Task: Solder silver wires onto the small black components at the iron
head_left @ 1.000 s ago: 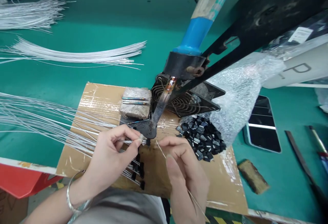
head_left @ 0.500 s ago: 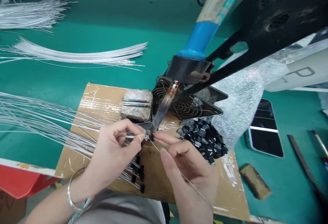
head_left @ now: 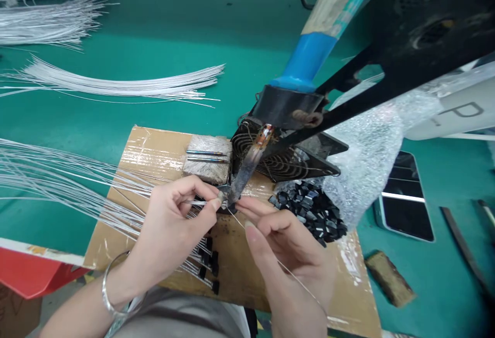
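Pinched between the thumb and forefinger of my left hand (head_left: 178, 219) are thin white wires (head_left: 198, 202), their ends beside the tip of the soldering iron (head_left: 247, 170). My right hand (head_left: 286, 255) is closed on a thin strand of solder wire (head_left: 297, 280), which runs from the palm up to the iron's tip. Its forefinger reaches close to a small black part under the tip; whether it touches that part I cannot tell. The iron has a blue handle (head_left: 313, 52) and points down between my hands. Below my left hand lie several wires with black ends (head_left: 209, 258).
A black clamp arm (head_left: 386, 70) holds the iron over a fan (head_left: 286, 157). Black pieces (head_left: 309, 212) lie piled at the right on bubble wrap. A wrapped block (head_left: 207, 170) sits on the cardboard (head_left: 147, 147). White wire bundles (head_left: 127, 85) and a phone (head_left: 406, 199) rest on the green table.
The whole view has shifted slightly, with things appearing a little further right. Both hands keep their pinches at the iron's tip, and the solder wire remains in my right hand.
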